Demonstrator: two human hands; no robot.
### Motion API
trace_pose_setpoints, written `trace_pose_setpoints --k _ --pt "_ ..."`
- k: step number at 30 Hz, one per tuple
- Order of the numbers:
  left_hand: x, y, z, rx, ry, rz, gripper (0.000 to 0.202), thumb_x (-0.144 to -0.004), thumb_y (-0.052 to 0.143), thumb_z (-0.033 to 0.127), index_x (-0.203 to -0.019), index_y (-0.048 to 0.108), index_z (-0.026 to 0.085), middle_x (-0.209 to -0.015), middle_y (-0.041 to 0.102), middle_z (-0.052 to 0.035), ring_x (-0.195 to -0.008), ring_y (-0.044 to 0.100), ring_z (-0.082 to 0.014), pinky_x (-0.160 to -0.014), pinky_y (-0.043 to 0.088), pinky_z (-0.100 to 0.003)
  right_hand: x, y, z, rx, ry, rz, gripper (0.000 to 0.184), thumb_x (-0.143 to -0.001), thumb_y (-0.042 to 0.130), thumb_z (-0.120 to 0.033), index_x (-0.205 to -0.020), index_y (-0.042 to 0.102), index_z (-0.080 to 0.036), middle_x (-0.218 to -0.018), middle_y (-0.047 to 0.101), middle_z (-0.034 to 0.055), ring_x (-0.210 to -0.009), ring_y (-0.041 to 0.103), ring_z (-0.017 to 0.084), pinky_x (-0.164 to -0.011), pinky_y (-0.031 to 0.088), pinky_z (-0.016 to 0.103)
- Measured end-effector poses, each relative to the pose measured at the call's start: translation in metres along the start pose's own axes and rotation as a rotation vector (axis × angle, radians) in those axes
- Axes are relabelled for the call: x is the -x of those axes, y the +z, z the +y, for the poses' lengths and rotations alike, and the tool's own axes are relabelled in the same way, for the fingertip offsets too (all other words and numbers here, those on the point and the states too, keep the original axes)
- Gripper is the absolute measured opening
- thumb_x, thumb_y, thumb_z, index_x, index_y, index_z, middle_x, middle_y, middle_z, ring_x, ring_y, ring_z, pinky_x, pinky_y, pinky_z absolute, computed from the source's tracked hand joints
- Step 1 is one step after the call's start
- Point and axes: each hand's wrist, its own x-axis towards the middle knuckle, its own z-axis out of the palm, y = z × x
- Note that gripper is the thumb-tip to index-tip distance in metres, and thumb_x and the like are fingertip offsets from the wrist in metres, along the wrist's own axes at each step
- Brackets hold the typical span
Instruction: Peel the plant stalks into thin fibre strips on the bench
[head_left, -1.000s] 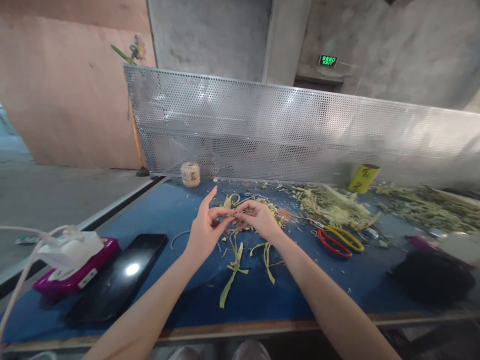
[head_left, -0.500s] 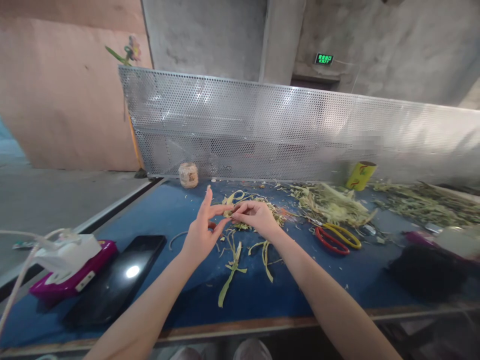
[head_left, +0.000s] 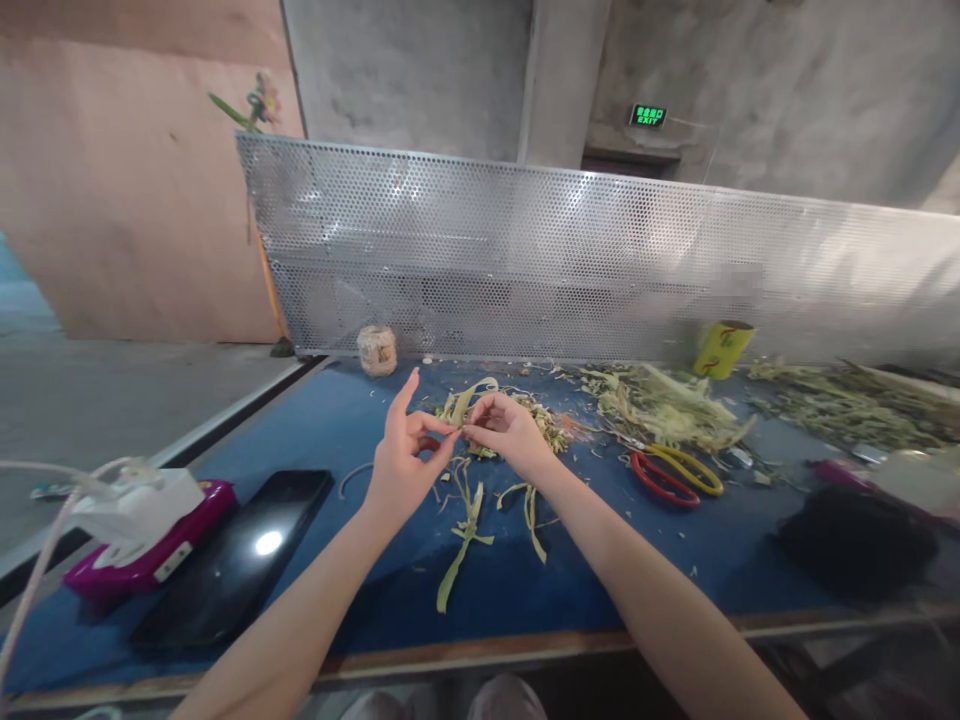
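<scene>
My left hand [head_left: 409, 455] pinches with thumb and fingertips, its index finger raised. Meeting it tip to tip, my right hand [head_left: 510, 432] is also closed in a pinch. Between them is a pale green dried plant strip [head_left: 469, 400], which loops up behind the fingertips; its pinched end is mostly covered by the fingers. Just behind and below the hands lies a heap of small knotted plant pieces [head_left: 551, 425]. Nearer to me, a split leaf strip [head_left: 469, 540] and a second forked strip [head_left: 534, 525] rest on the blue tabletop [head_left: 390, 620].
Red-and-yellow-handled scissors [head_left: 675, 478] lie right of my hands, before a pile of dried strips [head_left: 660, 405]. A yellow can [head_left: 722, 350] and a twine roll [head_left: 376, 350] stand by the perforated metal panel [head_left: 480, 250]. A phone [head_left: 240, 560] and purple power strip [head_left: 150, 545] are left.
My left hand's fingers have curled in from a more spread pose to meet the right hand's fingertips. The strip's loop now stands higher behind them.
</scene>
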Motion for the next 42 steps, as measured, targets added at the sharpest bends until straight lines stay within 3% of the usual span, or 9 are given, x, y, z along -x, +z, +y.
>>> trace_pose_setpoints --k 5,7,13,18,24,31,36,39,42 --pt "-0.005 0.002 0.005 0.198 -0.17 0.051 0.098 -0.067 0.064 0.018 -0.136 -0.005 0.022 -0.068 0.06 0.0025 -0.056 0.057 -0.01 -0.051 0.048 -0.021 0.001 0.002 0.004 0.091 -0.089 -0.01 0.018 -0.063 0.062 -0.02 -0.067 0.045 -0.019 -0.062 0.05 -0.0048 -0.054 0.051 0.007 -0.054 0.045 0.022" --pt "-0.007 0.002 0.007 0.277 -0.241 0.076 0.103 -0.064 0.066 0.018 -0.136 -0.006 0.021 -0.063 0.06 0.0042 -0.049 0.055 -0.0091 -0.049 0.048 -0.022 0.002 0.002 0.004 0.185 -0.183 0.012 0.014 -0.066 0.059 -0.018 -0.068 0.046 -0.019 -0.064 0.051 -0.0034 -0.058 0.052 0.009 -0.058 0.047 0.023" --pt "-0.011 0.001 0.015 0.314 -0.399 0.138 0.108 -0.058 0.07 0.018 -0.137 -0.003 0.015 -0.058 0.061 0.004 -0.043 0.053 -0.0099 -0.044 0.05 -0.024 0.007 -0.002 -0.003 0.739 -0.544 -0.015 0.008 -0.078 0.05 -0.016 -0.08 0.056 -0.02 -0.077 0.057 0.0028 -0.073 0.055 0.012 -0.066 0.048 0.026" --pt "-0.011 0.0 0.018 0.321 -0.422 0.16 0.107 -0.057 0.071 0.018 -0.137 -0.001 0.016 -0.057 0.06 0.0036 -0.046 0.055 -0.0115 -0.039 0.05 -0.022 0.009 -0.005 -0.005 0.874 -0.691 -0.05 0.012 -0.081 0.049 -0.017 -0.09 0.056 -0.02 -0.085 0.06 0.0051 -0.083 0.055 0.013 -0.073 0.049 0.027" --pt "-0.009 0.002 0.015 0.337 -0.402 0.151 0.104 -0.058 0.071 0.021 -0.137 0.003 0.014 -0.055 0.059 0.004 -0.048 0.055 -0.0117 -0.041 0.051 -0.023 0.007 -0.006 0.001 0.949 -0.801 -0.035 0.01 -0.084 0.045 -0.017 -0.086 0.055 -0.018 -0.084 0.058 0.0064 -0.083 0.055 0.014 -0.074 0.049 0.026" --pt "-0.008 0.004 0.006 0.376 -0.393 0.128 0.098 -0.06 0.069 0.02 -0.136 0.008 0.014 -0.056 0.057 0.0055 -0.042 0.052 -0.0081 -0.043 0.048 -0.021 0.007 -0.004 0.002 1.088 -0.741 -0.11 0.017 -0.086 0.039 -0.019 -0.084 0.056 -0.018 -0.085 0.057 0.0072 -0.082 0.054 0.015 -0.072 0.048 0.026" --pt "-0.009 0.004 0.011 0.392 -0.385 0.129 0.107 -0.06 0.069 0.018 -0.136 -0.006 0.02 -0.072 0.063 0.0012 -0.043 0.051 -0.006 -0.043 0.045 -0.02 0.007 -0.004 0.003 0.966 -0.707 -0.092 0.013 -0.084 0.045 -0.018 -0.08 0.057 -0.016 -0.086 0.056 0.0077 -0.084 0.054 0.014 -0.076 0.047 0.026" --pt "-0.008 0.003 0.012 0.354 -0.354 0.102 0.101 -0.062 0.069 0.019 -0.137 0.001 0.018 -0.066 0.063 0.0007 -0.045 0.053 -0.0088 -0.042 0.046 -0.021 0.005 -0.005 0.002 0.835 -0.615 -0.04 0.009 -0.08 0.05 -0.019 -0.075 0.057 -0.017 -0.083 0.057 0.0061 -0.08 0.055 0.013 -0.073 0.048 0.026" --pt "-0.007 0.001 0.009 0.341 -0.308 0.051 0.1 -0.06 0.07 0.02 -0.137 0.006 0.02 -0.072 0.065 -0.0026 -0.058 0.06 -0.0147 -0.045 0.05 -0.023 0.004 -0.007 0.001 0.724 -0.515 0.012 0.008 -0.077 0.055 -0.018 -0.07 0.057 -0.018 -0.08 0.057 0.0045 -0.077 0.056 0.013 -0.069 0.049 0.026"
